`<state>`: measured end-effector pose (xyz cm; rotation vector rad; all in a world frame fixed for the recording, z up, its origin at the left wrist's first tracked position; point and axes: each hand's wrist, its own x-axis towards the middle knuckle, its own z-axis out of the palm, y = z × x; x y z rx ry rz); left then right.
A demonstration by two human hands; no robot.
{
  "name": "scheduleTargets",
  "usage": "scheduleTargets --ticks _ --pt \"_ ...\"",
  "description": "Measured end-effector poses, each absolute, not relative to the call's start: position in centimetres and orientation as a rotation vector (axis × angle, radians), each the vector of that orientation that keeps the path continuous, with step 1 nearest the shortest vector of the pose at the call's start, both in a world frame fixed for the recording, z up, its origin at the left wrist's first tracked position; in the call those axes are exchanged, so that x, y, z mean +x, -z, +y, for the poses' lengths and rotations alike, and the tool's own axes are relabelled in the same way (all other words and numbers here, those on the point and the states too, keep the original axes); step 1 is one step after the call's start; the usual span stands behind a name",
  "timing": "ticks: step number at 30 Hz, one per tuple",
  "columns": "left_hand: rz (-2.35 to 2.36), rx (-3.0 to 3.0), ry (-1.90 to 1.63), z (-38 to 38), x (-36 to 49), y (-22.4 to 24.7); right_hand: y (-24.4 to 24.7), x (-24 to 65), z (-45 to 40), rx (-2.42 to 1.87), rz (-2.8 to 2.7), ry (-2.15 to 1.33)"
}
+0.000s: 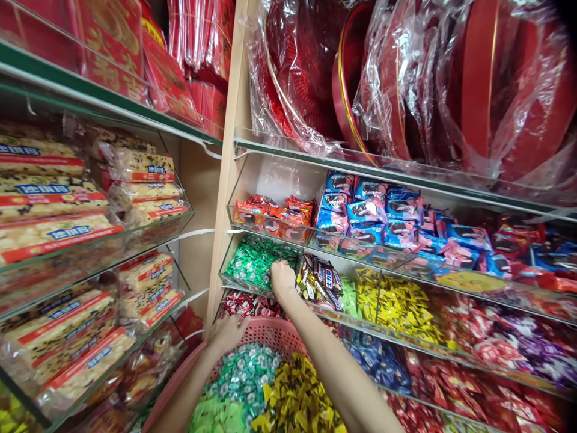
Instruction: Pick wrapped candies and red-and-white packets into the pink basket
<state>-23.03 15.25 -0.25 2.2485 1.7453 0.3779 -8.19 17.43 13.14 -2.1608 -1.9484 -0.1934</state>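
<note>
My right hand (283, 279) is closed at the right front of a clear compartment of green-wrapped candies (250, 261). Its fingers curl away from me, so what they hold, if anything, is hidden. My left hand (228, 334) lies over the far-left rim of a pink plastic basket (279, 332), its fingers bent around the edge and slightly blurred. Inside the basket are teal-green wrapped candies (247, 373), light green packets (216, 414) and yellow-and-black packets (300, 394). Red-wrapped candies (250, 304) fill the compartment just beyond the rim.
Glass shelf lips run in front of the bins. Chocolate bars (322, 279) and yellow packets (396, 304) lie right of my right hand. Stacked packaged pastries (67, 231) fill the left shelves. Overhead stand red round trays in plastic (396, 78). An upright wooden panel (223, 174) divides the shelving.
</note>
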Motion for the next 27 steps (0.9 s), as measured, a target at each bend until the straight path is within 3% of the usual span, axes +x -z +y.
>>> scheduleTargets --ticks 13,21,27 --pt "1.767 2.259 -0.35 15.5 -22.7 0.0 -13.2 -8.6 16.3 -2.012 -1.979 0.491" --pt "1.768 2.259 -0.329 15.6 -22.4 -0.1 -11.6 -8.5 12.0 -1.123 -1.786 0.115" --pt "1.774 2.26 -0.298 15.5 -22.2 -0.5 -10.2 -8.2 10.7 -0.988 -1.73 -0.008"
